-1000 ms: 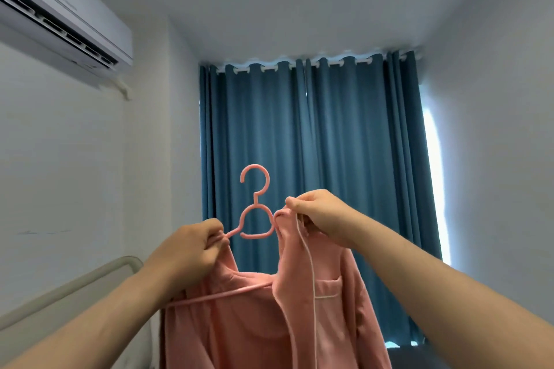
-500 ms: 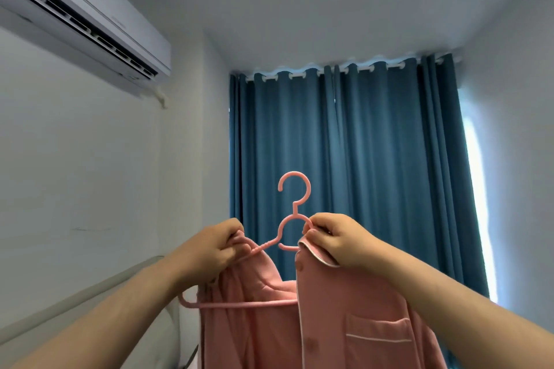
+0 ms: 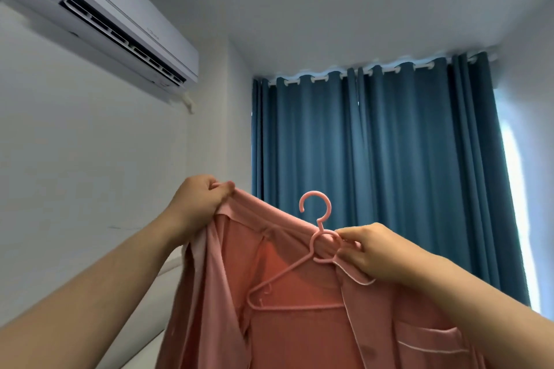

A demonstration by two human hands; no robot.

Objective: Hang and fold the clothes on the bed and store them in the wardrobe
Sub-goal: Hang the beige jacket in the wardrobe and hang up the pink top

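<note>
Pink shirt (image 3: 299, 323) stretched between left hand (image 3: 199, 204), right hand (image 3: 374, 252).

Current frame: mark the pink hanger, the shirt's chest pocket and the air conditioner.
pink hanger (image 3: 314, 193), head view, top of its hook.
chest pocket (image 3: 431, 338), head view, middle of the pocket's fabric.
air conditioner (image 3: 129, 19), head view, front panel above the vent.

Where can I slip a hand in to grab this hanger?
On the hanger, the hook stands bare above the pink shirt, open air between it and the left hand. Its sloping arm and bottom bar lie uncovered inside the shirt. Crowded: the neck, where the right hand pinches hanger and shirt.
</note>
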